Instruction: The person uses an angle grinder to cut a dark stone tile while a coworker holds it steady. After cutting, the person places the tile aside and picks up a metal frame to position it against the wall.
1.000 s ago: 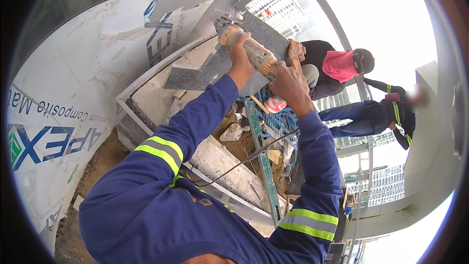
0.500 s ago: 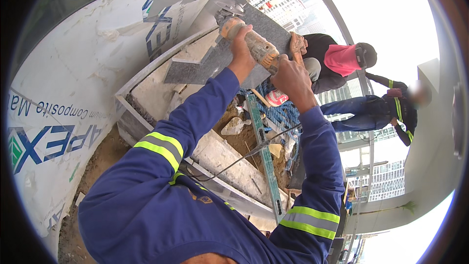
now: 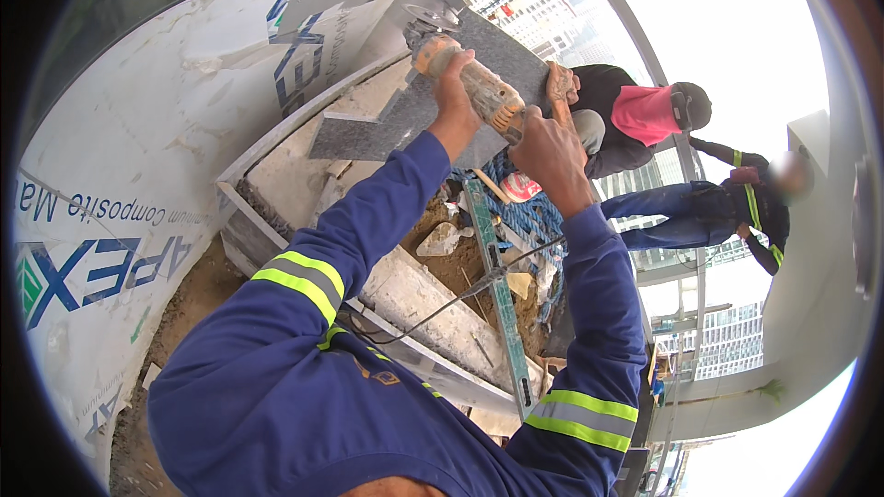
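A dusty orange angle grinder [image 3: 486,90] is held between my two hands, its disc [image 3: 431,17] at the far end beside the edge of a dark grey stone slab [image 3: 502,44]. My left hand [image 3: 453,97] wraps the grinder's body near its head. Round the rear end of the grinder, my right hand [image 3: 551,149] is closed, and a power cord [image 3: 460,294] runs back below it. The slab is cut to an angled shape and rests over a pale ledge. A co-worker's hand [image 3: 561,85] grips the slab's right edge.
A crouching co-worker [image 3: 635,115] with a pink face cover is close on the right; another person [image 3: 727,198] stands behind. Below my hands lie a green level bar [image 3: 498,290], blue rope [image 3: 525,207] and rubble. White-wrapped panels [image 3: 138,156] line the left.
My hands and the grinder stay almost in place. The standing person at the right has shifted slightly.
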The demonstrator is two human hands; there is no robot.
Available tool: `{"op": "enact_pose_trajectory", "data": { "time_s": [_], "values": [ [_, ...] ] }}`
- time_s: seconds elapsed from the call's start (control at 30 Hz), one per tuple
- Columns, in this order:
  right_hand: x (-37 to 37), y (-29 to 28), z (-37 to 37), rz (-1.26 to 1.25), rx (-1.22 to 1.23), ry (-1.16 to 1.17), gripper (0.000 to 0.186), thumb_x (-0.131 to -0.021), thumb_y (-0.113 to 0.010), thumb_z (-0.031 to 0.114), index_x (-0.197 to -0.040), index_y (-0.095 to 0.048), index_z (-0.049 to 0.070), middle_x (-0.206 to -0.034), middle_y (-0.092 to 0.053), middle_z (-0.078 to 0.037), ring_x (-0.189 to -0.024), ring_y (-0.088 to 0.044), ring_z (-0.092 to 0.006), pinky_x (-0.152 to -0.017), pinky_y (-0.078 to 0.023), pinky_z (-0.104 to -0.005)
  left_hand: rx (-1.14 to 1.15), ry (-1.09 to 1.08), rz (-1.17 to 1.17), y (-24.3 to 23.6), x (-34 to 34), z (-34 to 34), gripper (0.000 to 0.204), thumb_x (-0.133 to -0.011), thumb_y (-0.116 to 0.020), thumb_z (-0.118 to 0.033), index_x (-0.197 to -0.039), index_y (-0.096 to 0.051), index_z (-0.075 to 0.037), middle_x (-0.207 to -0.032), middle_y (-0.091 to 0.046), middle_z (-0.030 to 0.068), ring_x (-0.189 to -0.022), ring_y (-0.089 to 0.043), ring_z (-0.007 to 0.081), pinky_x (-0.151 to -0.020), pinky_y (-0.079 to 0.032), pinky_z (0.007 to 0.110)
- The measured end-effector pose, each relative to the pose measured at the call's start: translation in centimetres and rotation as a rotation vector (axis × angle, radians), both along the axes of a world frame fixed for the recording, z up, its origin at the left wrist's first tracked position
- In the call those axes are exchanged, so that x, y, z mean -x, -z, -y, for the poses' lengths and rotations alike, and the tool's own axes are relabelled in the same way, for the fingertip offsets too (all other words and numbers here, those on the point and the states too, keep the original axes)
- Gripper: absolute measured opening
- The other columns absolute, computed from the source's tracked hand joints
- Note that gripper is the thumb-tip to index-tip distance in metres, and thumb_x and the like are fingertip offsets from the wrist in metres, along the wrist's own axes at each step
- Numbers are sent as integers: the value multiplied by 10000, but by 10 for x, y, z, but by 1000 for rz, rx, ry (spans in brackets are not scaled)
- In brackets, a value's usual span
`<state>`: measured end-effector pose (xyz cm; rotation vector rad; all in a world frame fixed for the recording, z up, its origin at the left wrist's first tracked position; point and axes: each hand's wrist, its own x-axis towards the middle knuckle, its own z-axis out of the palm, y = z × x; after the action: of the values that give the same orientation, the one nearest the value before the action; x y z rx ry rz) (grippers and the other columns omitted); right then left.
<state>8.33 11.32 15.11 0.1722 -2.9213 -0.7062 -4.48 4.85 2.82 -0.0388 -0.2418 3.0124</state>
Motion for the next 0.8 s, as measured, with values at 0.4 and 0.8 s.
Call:
{"op": "enact_pose_trajectory", "data": {
  "time_s": [0.4, 0.8],
  "values": [
    [1, -2, 4, 6, -5, 30, 222, -815, -634, 64, -1001, -587, -49, -868, -725, -259, -825, -737, -423, -756, -585, -488, -23, 5, 27, 3, 5, -3, 418, -827, -751, -230, -1140, -513, -90, -943, -550, 97, -790, -637, 280, -721, -579, 467],
    [5, -4, 3, 16, 3, 20, 231, -821, -631, 72, -1013, -597, -52, -878, -725, -260, -849, -735, -427, -770, -583, -496, -12, 23, 47, -3, 5, 1, 441, -820, -755, -241, -1156, -517, -84, -951, -549, 96, -769, -646, 271, -691, -583, 457]
  ]
}}
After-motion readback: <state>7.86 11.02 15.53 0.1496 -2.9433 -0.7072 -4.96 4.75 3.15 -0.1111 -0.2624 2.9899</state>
